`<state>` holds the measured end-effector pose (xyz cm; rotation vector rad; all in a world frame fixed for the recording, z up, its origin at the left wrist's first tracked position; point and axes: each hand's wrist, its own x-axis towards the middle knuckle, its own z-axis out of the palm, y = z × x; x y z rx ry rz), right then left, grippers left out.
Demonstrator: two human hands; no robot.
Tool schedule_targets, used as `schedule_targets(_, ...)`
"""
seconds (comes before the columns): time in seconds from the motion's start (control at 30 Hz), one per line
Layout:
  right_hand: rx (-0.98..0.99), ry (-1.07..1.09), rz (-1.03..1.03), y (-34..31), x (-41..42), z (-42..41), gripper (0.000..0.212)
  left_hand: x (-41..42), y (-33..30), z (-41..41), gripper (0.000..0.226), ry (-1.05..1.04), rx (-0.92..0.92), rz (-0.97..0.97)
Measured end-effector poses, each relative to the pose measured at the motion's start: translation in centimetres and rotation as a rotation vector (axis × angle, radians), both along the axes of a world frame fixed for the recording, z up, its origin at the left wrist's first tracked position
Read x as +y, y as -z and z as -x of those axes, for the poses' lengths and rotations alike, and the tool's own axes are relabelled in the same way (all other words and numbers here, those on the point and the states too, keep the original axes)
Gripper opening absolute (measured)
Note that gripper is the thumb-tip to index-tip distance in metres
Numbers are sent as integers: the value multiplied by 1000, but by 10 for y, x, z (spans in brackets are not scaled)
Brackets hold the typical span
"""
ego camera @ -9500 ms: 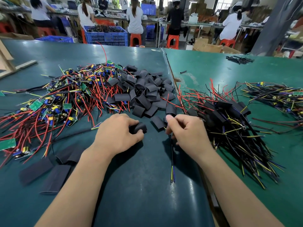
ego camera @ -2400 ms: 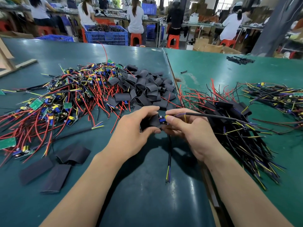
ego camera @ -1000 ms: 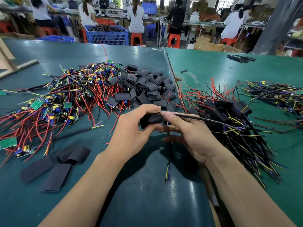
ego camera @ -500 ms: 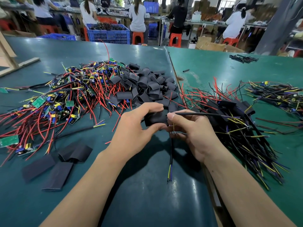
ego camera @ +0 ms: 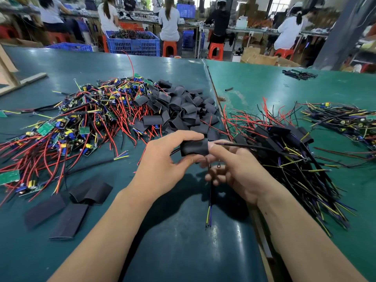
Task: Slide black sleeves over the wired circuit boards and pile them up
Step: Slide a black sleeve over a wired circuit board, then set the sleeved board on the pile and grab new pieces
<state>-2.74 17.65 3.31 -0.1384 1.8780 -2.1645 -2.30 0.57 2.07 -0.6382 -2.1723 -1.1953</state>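
Since half a second ago the blue end of the board has gone fully inside the sleeve (ego camera: pixel 194 147), and both hands sit a little lower in the view. Nearest, bare forearms cross the green table (ego camera: pixel 183 251). Flat sleeves (ego camera: pixel 67 212) lie at lower left, apart from everything else. Left hand (ego camera: pixel 162 165) grips the sleeve, thumb below and fingers curled over its top, holding it just above the table. Right hand (ego camera: pixel 236 171) pinches the sleeve's right end with thumb and forefinger; its other fingers curl round a black cable (ego camera: pixel 209 192) that hangs down, yellow and blue tips showing. Another black lead (ego camera: pixel 250 147) runs from the sleeve's right end toward the finished pile (ego camera: pixel 289 157), which lies just right of the hands: sleeved boards with black, yellow and red wires. Behind the hands, a heap of loose sleeves (ego camera: pixel 179 112). Left of that, a tangle of bare boards (ego camera: pixel 77 123) with red wires. Far right, a smaller bundle (ego camera: pixel 343 121). Beyond the table, blue crates (ego camera: pixel 132 44), orange stools and seated workers, blurred.
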Motion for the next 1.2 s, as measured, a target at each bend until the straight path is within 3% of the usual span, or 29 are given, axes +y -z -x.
schedule_targets(0.2, 27, -76, -85, -3, 7, 1, 37, 1, 1, 1, 30, 59, 43, -36)
schedule_targets(0.37, 300, 110, -263, 3, 3, 0, 25, -2, 2, 6, 37, 7, 151, 146)
schedule_targets(0.5, 281, 453, 56, -13, 17, 7, 24, -6, 0, 7, 25, -246, 328, 53)
schedule_targets(0.63, 120, 741, 396, -23, 43, 15, 27, -3, 2, 4, 16, -251, 285, -5)
schedule_targets(0.77, -92, 734, 564, -21, 54, 18, 25, -1, 3, 4, 16, -232, 252, -15)
schedule_targets(0.9, -93, 697, 684, -22, 57, 16, 25, -3, 2, 5, 15, -255, 263, -46)
schedule_targets(1.07, -153, 770, 656, -17, 59, 19, 41, -2, 2, 4, 16, -263, 252, -42)
schedule_targets(1.2, -167, 738, 768, -19, 59, 16, 36, -3, 3, 5, 16, -262, 229, -44)
